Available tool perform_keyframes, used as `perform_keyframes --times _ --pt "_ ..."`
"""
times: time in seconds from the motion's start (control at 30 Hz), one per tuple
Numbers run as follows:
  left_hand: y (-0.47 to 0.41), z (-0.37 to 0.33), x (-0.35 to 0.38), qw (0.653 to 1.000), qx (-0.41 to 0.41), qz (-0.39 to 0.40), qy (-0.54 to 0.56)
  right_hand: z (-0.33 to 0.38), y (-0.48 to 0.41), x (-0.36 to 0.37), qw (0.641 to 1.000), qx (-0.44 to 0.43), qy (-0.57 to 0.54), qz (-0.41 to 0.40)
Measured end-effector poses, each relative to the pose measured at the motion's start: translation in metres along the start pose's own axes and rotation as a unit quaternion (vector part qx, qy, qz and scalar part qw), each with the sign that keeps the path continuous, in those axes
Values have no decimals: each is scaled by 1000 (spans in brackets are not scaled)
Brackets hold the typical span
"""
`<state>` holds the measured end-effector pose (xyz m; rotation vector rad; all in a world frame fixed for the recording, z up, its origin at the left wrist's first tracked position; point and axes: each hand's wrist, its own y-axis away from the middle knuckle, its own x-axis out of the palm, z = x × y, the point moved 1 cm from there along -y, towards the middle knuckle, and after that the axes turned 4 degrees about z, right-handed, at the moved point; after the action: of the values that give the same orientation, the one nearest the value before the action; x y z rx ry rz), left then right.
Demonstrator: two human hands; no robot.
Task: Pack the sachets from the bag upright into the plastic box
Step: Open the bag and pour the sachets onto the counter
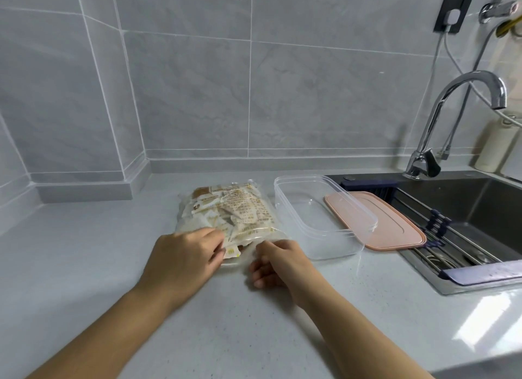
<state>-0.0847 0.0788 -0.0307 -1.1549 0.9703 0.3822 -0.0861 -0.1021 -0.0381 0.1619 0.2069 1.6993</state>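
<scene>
The bag point(229, 215) is clear plastic, and the sachets point(248, 206) inside are cream with orange-brown print. The box point(334, 247) is colourless and see-through, its lid point(395, 226) salmon pink. The table point(254, 327) is pale grey, finely speckled; the wall tiles point(197, 82) are marbled grey with white grout, the sink point(469, 200) dark grey, the tap point(452, 99) shiny chrome

Left hand point(183, 257) and right hand point(278, 261) pinch the bag point(228, 209) at its near edge; box point(324, 217) just right, lid point(395, 229) beyond.
</scene>
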Motion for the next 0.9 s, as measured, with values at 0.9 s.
perform_keyframes --times 0.9 --pt "-6 36 -15 907 -84 -69 407 1 2 -6 975 -134 171 -52"
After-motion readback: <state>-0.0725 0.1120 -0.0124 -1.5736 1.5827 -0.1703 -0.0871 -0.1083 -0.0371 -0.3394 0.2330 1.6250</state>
